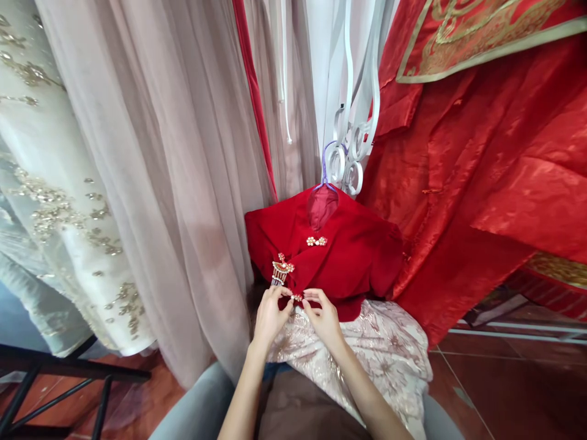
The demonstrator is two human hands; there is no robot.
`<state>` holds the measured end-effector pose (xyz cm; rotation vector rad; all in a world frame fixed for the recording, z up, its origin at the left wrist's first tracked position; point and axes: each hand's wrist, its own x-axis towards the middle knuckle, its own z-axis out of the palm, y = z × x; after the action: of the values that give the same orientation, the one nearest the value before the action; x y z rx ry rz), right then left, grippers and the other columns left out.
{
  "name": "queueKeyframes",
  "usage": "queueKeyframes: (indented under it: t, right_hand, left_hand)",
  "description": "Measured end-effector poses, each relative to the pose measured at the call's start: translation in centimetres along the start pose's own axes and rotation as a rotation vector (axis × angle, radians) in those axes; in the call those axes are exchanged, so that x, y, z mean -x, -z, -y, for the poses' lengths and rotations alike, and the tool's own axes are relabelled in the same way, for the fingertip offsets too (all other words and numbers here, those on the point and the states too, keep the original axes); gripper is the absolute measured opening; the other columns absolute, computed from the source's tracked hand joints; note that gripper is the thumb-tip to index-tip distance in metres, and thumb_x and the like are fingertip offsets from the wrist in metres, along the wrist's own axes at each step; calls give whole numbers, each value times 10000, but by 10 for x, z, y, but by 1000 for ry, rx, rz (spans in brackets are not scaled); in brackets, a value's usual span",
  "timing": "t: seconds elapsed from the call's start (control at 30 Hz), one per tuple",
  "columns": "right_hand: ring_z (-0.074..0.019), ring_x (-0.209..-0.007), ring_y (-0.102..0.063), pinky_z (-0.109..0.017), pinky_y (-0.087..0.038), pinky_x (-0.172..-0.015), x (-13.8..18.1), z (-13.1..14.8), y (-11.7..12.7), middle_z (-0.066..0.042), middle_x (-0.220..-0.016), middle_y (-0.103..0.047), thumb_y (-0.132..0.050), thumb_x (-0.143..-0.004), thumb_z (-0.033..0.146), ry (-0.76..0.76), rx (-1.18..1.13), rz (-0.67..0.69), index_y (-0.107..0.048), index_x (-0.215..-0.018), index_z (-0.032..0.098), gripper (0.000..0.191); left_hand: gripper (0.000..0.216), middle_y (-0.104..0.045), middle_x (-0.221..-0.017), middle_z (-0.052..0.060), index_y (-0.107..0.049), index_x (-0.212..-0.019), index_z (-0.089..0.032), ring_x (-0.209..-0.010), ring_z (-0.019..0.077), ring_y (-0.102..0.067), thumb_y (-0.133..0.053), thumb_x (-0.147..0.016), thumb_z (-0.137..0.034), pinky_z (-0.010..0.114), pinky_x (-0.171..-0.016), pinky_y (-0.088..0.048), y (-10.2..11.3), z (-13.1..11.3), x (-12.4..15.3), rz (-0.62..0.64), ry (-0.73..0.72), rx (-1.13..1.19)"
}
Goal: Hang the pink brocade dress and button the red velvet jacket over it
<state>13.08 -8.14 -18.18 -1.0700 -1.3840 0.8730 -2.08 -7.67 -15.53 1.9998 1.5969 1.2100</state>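
A red velvet jacket hangs on a purple hanger in front of me. At its lower front edge, my left hand and my right hand pinch the two ends of a small beaded clasp. Another beaded clasp sits at the chest, and a tasselled brooch is just above my left hand. Below the jacket, a pale patterned skirt drapes towards my lap.
Pinkish sheer fabric hangs at the left, beside a white gown with gold beading. Red satin garments fill the right. Behind the hanger stands a white scrolled metal frame. A black stool is at lower left.
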Motion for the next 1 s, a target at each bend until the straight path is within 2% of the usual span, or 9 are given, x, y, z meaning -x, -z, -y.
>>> queueKeyframes:
  t: [0.1,0.3,0.43,0.63,0.7,0.83,1.0]
  right_hand:
    - [-201,-926,-656,-301,-585,-676,0,2,0,-86,-982,-673,-580,-809,294,-6,-17,37,-576,-964,203,180]
    - [-182,-837,-671,-297,-579,-683,0,4,0,-66,-883,-693,-594,-801,287,13,-44,65,-612,-880,193,124]
    - [-174,-791,-671,-308,-579,-688,0,6,-1,-64,-856,-695,-608,-794,294,28,-49,40,-625,-886,187,142]
    - [-162,-771,-652,-298,-566,-703,0,5,-2,-47,-818,-669,-597,-775,259,-10,-52,15,-618,-875,184,127]
    - [-155,-749,-639,-296,-560,-707,1,5,-3,-32,-790,-654,-601,-742,222,-18,-47,-12,-610,-845,183,111]
    - [-147,-692,-616,-264,-529,-649,2,8,0,-7,-724,-634,-573,-693,152,-8,-41,-35,-579,-767,187,82]
    - [-142,-641,-592,-249,-479,-613,3,12,2,-2,-688,-621,-548,-700,148,48,-17,-42,-560,-727,184,46]
  left_hand:
    - [62,-661,-825,27,-632,-788,-200,-817,193,-606,-646,-736,-232,342,-781,-483,8,0,-3,47,6,74]
    - [188,-688,-776,31,-647,-732,-176,-774,186,-639,-707,-698,-350,320,-782,-488,8,1,-2,67,101,285]
    - [217,-678,-738,37,-641,-704,-159,-745,181,-633,-709,-695,-365,310,-765,-494,4,-2,-1,52,165,410]
    - [234,-647,-695,25,-617,-683,-152,-689,156,-616,-725,-677,-359,288,-724,-509,-1,-7,-2,26,179,514]
    - [257,-656,-736,29,-628,-735,-151,-713,155,-628,-745,-650,-363,287,-729,-520,-2,-8,-6,-11,196,577]
    - [336,-691,-917,70,-664,-889,-155,-849,168,-655,-722,-675,-408,307,-821,-519,-2,-11,-25,-198,294,787]
    - [377,-709,-953,98,-692,-906,-127,-876,173,-668,-757,-642,-388,331,-876,-502,-4,-23,-46,-229,437,1099]
